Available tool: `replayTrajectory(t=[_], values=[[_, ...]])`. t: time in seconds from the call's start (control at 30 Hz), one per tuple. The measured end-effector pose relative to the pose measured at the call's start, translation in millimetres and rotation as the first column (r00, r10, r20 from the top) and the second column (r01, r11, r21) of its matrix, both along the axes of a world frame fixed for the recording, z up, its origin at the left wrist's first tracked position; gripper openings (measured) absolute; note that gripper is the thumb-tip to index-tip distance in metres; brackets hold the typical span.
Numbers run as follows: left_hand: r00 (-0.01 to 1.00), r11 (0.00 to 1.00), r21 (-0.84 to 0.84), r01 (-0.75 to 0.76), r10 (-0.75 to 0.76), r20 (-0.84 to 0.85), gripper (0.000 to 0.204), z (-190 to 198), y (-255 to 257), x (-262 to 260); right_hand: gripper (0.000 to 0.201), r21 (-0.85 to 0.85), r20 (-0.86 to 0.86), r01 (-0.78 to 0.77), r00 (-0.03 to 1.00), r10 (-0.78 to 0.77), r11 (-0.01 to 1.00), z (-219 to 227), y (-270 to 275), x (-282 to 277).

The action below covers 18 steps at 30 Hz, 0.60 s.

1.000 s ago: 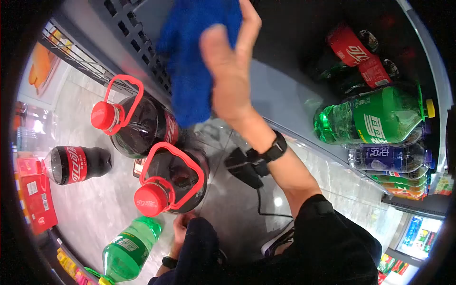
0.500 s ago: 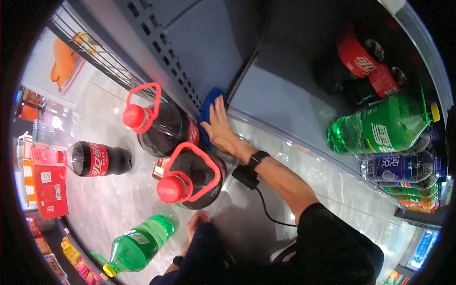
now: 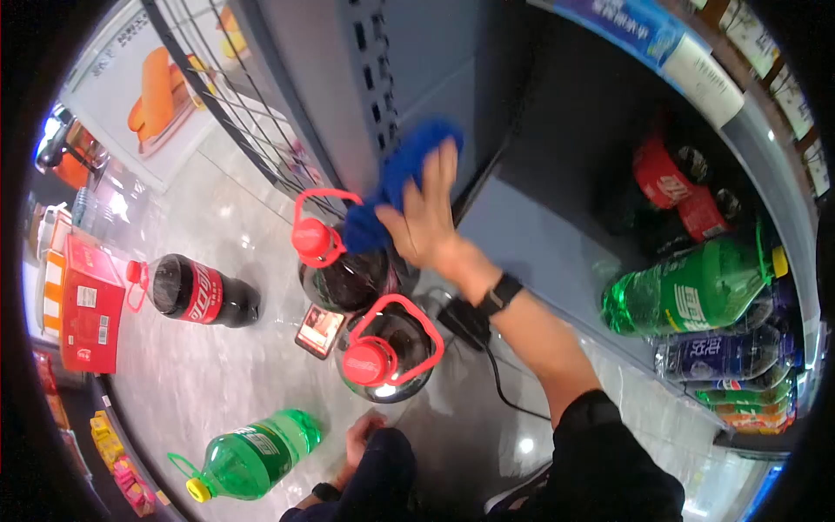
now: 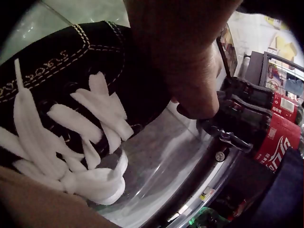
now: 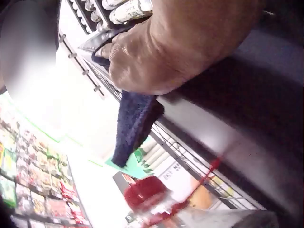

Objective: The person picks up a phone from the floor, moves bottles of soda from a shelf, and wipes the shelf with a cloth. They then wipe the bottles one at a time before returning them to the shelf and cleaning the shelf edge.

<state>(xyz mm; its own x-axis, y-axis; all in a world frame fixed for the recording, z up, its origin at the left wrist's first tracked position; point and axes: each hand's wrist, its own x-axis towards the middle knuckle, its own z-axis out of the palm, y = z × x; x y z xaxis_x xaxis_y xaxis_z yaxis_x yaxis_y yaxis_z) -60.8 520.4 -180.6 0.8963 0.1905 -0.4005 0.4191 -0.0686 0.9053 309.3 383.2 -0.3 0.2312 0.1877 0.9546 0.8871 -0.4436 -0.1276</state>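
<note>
My right hand (image 3: 426, 217) lies over a blue cloth (image 3: 417, 152), fingers mostly straight, pressing it to the grey side panel (image 3: 335, 78) of a shelf unit. In the right wrist view, part of the cloth (image 5: 133, 126) hangs below the palm. Just beneath stand two big cola bottles with red handles, the rear one (image 3: 348, 278) partly covered by the cloth, the front one (image 3: 391, 352) nearer me. My left hand (image 3: 361, 439) hangs by my knee, fingers loosely curled and holding nothing. A dark shoe with white laces (image 4: 80, 118) shows beside it.
A phone (image 3: 320, 331) lies beside the cola bottles. A smaller cola bottle (image 3: 204, 291) and a green soda bottle (image 3: 261, 452) are on the floor to the left. Several bottles, including a green one (image 3: 696, 287), fill the shelf's right side. A cable (image 3: 500, 383) trails across the floor.
The right hand came down with the cloth from high on the panel to its low corner, then moved up and toward the rear cola bottle. My view has turned; the left hand stayed low.
</note>
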Motion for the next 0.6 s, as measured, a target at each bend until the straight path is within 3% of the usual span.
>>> replayTrajectory(t=[0.03, 0.07, 0.1, 0.13, 0.2, 0.3, 0.4, 0.43, 0.5, 0.57, 0.6], values=[[1.0, 1.0, 0.013, -0.006, 0.005, 0.022, 0.018, -4, -1, 2, 0.033, -0.119, -0.155, 0.018, 0.987, -0.036, 0.993, -33, -7, -9], [0.997, 0.999, -0.033, 0.025, -0.022, 0.069, 0.018, 19, -4, 11, 0.033, -0.251, -0.226, 0.012, 0.972, -0.071, 0.968, -59, -18, -13], [0.996, 0.999, -0.032, 0.017, -0.014, 0.092, 0.018, 27, -4, 12, 0.033, -0.378, -0.292, -0.001, 0.949, -0.118, 0.926, -69, -26, -14], [0.994, 0.999, -0.002, 0.042, -0.042, 0.103, 0.018, 32, -4, 12, 0.033, -0.376, -0.267, 0.002, 0.957, -0.111, 0.927, -59, -27, -13], [0.993, 0.998, -0.005, 0.067, -0.066, 0.097, 0.02, 19, -1, 11, 0.034, -0.243, -0.261, -0.071, 0.965, 0.006, 0.967, -17, -28, -14], [0.994, 0.995, -0.099, 0.027, -0.017, 0.104, 0.021, 16, -4, 10, 0.036, -0.044, 0.057, 0.003, 0.998, -0.001, 0.999, 105, -7, -6], [0.994, 0.998, 0.002, 0.067, -0.067, 0.091, 0.021, 23, -2, 11, 0.043, 0.112, 0.319, -0.028, 0.948, -0.009, 0.993, 214, 10, 2], [0.994, 0.998, 0.001, 0.067, -0.067, 0.092, 0.021, 17, -2, 9, 0.044, 0.11, 0.318, -0.033, 0.948, -0.003, 0.993, 224, 10, -1], [0.994, 0.984, -0.174, -0.04, 0.057, 0.095, 0.021, -1, -7, 5, 0.047, 0.106, 0.315, -0.045, 0.949, 0.009, 0.993, 243, 11, -6], [0.994, 0.994, -0.111, 0.021, -0.008, 0.111, 0.021, 9, -2, 8, 0.041, 0.11, 0.326, -0.103, 0.943, 0.063, 0.989, 217, 11, 8], [0.99, 0.996, -0.039, 0.078, -0.073, 0.119, 0.021, 13, 0, 10, 0.04, 0.078, 0.271, -0.043, 0.962, 0.02, 0.996, 188, 7, 7]])
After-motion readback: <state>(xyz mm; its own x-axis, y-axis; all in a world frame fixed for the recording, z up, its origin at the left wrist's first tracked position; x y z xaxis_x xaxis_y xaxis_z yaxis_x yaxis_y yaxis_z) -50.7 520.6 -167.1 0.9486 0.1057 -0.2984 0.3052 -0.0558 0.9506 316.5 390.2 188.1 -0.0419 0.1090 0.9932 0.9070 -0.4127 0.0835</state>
